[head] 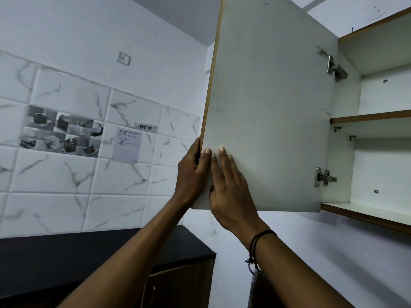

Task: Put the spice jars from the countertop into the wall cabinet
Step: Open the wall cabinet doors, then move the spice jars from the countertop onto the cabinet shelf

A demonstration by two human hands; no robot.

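The person is reaching up with both hands to the open door [266, 107] of the wall cabinet [378, 130]. The left hand [192, 172] is gripping the door's free edge near its lower corner, thumb curling onto the pale inner face while the fingers are wrapping round behind the edge. The right hand [231, 187] is lying flat on the inner face just beside it, fingers straight and pointing up, its grip open and holding nothing; a dark thread band [259, 241] is circling that wrist. The door is hanging on two metal hinges [333, 66], swung wide, and the cabinet's shelves [373, 117] are showing to the right. No spice jars are appearing anywhere in view. Below, the dark surface [89, 252] is running under a marbled tile wall [66, 185] carrying a label reading "WS 07" [146, 127].
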